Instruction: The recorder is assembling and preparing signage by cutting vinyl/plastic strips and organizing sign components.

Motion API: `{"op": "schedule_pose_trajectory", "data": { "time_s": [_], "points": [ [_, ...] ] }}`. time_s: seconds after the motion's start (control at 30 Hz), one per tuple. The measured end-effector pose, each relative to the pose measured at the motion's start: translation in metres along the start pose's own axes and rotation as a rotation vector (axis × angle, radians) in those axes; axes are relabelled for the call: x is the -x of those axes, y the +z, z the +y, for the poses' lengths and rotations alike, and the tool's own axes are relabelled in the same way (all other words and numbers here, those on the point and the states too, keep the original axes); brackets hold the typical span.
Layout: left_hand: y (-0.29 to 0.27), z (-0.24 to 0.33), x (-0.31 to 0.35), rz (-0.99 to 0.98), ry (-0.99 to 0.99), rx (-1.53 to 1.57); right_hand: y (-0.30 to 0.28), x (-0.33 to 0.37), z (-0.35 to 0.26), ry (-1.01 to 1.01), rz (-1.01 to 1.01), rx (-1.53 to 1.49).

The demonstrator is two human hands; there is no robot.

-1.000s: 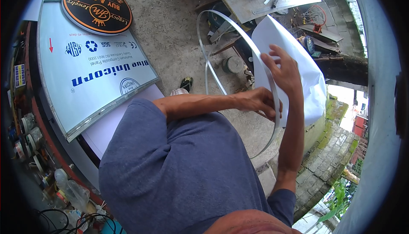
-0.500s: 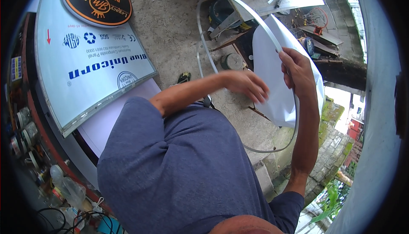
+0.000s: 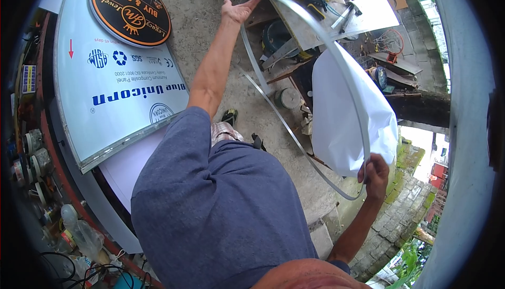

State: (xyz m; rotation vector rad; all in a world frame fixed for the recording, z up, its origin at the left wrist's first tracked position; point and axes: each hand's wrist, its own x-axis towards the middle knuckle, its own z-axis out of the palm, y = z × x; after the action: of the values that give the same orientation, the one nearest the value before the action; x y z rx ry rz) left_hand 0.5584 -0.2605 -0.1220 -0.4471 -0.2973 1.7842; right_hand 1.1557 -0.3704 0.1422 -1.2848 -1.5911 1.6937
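Observation:
A long, thin, flat strip (image 3: 359,99) in pale grey bends into a big loop in front of me. My right hand (image 3: 375,176) is closed around its lower right part. Far out at the loop's upper left, my left hand (image 3: 241,11) has its palm turned up and fingers stretched out, the fingertips against or very close to the strip. One end of the strip hangs in mid-air between the hands. Behind the loop, a white sheet (image 3: 342,115) droops with a rounded, creased outline.
At left, a round black-and-orange sign (image 3: 130,10) rests on a pale blue panel (image 3: 142,68). A worktable (image 3: 310,35) holds pliers, a hammer (image 3: 344,18) and cables. Beneath it are a can (image 3: 288,99) and a dark round container. Jars and bags crowd the lower left.
My left hand has swung from the middle to the far upper left along the loop. My right hand has slid lower on the strip, toward me. The loop has spread wider.

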Motion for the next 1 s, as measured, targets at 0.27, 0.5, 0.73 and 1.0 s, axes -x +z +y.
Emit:
{"op": "schedule_pose_trajectory", "data": {
  "time_s": [0.27, 0.5, 0.73, 1.0],
  "points": [
    [-0.010, 0.026, -0.026, 0.501, 0.276, -0.454, -0.036, 0.040, 0.072, 0.315, -0.253, 0.060],
    [0.049, -0.057, 0.074, 0.382, 0.045, -0.681, -0.036, 0.086, 0.165, 0.729, -0.410, 0.045],
    [0.078, -0.154, 0.131, 0.109, -0.203, -0.753, -0.032, 0.092, 0.185, 0.785, -0.588, -0.001],
    [0.068, -0.269, 0.155, -0.031, -0.345, -0.802, 0.082, 0.006, 0.001, 0.050, 0.011, -0.004]
  ]
}}
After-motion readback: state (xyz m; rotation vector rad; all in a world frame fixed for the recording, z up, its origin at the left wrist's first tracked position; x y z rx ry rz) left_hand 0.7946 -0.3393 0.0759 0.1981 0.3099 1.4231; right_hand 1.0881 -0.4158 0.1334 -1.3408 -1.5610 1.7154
